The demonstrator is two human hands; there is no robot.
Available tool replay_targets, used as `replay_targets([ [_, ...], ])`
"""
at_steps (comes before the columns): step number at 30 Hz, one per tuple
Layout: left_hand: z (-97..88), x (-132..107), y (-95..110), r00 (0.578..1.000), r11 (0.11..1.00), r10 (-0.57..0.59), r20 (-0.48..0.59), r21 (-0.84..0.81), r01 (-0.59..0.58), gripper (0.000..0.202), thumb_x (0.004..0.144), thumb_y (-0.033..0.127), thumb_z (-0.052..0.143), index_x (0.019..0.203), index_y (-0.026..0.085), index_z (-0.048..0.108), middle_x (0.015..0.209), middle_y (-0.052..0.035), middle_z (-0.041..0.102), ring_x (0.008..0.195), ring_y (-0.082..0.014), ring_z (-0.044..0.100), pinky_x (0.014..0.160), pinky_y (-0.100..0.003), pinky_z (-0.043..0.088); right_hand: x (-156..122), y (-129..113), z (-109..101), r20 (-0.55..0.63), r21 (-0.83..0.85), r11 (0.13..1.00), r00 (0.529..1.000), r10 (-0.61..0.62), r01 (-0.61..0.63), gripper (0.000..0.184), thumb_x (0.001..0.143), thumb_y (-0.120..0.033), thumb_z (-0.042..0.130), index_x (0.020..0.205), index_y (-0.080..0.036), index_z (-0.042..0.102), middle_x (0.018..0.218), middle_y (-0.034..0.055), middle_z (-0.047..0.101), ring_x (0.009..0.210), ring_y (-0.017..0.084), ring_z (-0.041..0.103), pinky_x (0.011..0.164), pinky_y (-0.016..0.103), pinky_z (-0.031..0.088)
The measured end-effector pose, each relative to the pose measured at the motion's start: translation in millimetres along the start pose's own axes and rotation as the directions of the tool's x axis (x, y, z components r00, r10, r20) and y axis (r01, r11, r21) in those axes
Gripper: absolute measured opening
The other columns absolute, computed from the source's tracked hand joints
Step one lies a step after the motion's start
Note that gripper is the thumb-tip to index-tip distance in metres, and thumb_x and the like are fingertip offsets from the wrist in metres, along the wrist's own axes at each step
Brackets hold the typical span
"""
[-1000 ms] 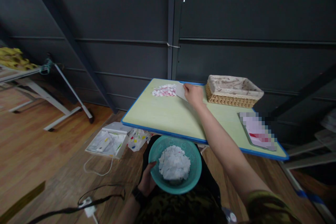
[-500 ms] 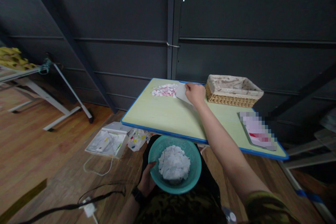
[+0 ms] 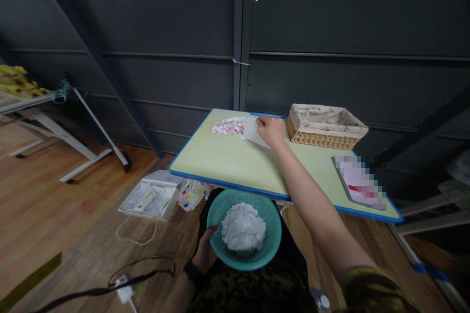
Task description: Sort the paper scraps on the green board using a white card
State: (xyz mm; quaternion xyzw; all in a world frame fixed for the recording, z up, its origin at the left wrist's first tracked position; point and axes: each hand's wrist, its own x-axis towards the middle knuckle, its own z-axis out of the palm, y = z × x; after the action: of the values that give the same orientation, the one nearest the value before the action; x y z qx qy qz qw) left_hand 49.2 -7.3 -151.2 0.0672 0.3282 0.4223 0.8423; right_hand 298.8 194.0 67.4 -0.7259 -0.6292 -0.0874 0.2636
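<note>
My left hand [image 3: 206, 250] is closed on the near-left rim of a teal plastic basket [image 3: 272, 225], which rests on my lap. Inside it lies a heap of white paper scraps [image 3: 244, 227]. Out over the table, my right hand [image 3: 272, 131] grips a flat white sheet, perhaps card [image 3: 251, 131], by its right side. The sheet's left edge meets a pile of white and pink paper scraps [image 3: 228, 125] on the tabletop. My right fingertips are partly hidden behind the hand.
The pale green table [image 3: 227, 161] has a blue edge. A lined wicker basket [image 3: 326, 129] stands right of my right hand. A partly blurred flat pink item [image 3: 362, 183] lies at the right. On the floor are an open white box [image 3: 147, 200] and cables [image 3: 143, 276].
My right hand and the white sheet have shifted slightly left, against the scrap pile. My left hand and the teal basket stay in place.
</note>
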Motion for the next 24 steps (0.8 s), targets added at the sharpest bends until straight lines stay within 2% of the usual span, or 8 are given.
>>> replay_targets([
  [6,-1.6,0.6,0.2,0.999,1.000,-0.008,0.038,-0.021,0.009,0.053,0.080,0.023,0.055,0.130,0.009,0.050,0.115,-0.0148,0.070,0.113,-0.0327,0.059,0.105,-0.048,0.032,2.9,2.8,-1.3,-0.028,0.021,0.998,0.998,0.057,-0.057,0.036,0.088,-0.029,0.039,0.101,-0.022,0.071,0.100,0.0116,0.070,0.092,0.023,0.061,0.074,0.029,0.038],
  [9,-1.3,0.5,-0.2,0.998,0.999,-0.010,0.066,-0.029,0.012,0.052,0.081,0.023,0.054,0.130,0.009,0.050,0.116,-0.0156,0.069,0.113,-0.0331,0.059,0.105,-0.049,0.032,3.4,2.8,-0.3,-0.009,0.035,0.998,0.999,0.046,-0.046,0.034,0.086,-0.029,0.041,0.100,-0.022,0.072,0.100,0.0113,0.070,0.093,0.023,0.062,0.076,0.029,0.039],
  [12,0.5,-0.3,-0.1,0.999,0.999,-0.003,0.054,-0.036,0.005,0.051,0.081,0.023,0.054,0.130,0.009,0.051,0.117,-0.0154,0.069,0.113,-0.0332,0.059,0.106,-0.049,0.031,5.0,3.5,1.0,0.012,0.072,0.997,0.999,0.038,-0.038,0.033,0.085,-0.029,0.043,0.101,-0.023,0.072,0.100,0.0099,0.071,0.094,0.023,0.062,0.076,0.028,0.040],
  [16,2.2,-1.6,0.5,1.000,1.000,0.002,0.030,-0.019,-0.001,0.047,0.082,0.022,0.053,0.127,0.007,0.054,0.114,-0.0154,0.070,0.113,-0.0329,0.059,0.106,-0.048,0.032,7.5,6.0,1.4,-0.025,0.102,0.992,0.996,0.081,-0.078,0.034,0.085,-0.028,0.043,0.105,-0.021,0.070,0.102,0.0098,0.070,0.095,0.022,0.063,0.077,0.028,0.041],
  [24,4.8,-2.9,1.0,1.000,0.999,0.014,0.011,-0.035,-0.014,0.048,0.081,0.021,0.054,0.126,0.007,0.053,0.114,-0.0149,0.070,0.116,-0.0325,0.057,0.107,-0.048,0.031,6.4,6.8,-1.8,-0.006,0.100,0.994,0.999,0.053,-0.052,0.032,0.081,-0.026,0.046,0.099,-0.021,0.073,0.100,0.0104,0.071,0.095,0.023,0.063,0.079,0.029,0.043],
])
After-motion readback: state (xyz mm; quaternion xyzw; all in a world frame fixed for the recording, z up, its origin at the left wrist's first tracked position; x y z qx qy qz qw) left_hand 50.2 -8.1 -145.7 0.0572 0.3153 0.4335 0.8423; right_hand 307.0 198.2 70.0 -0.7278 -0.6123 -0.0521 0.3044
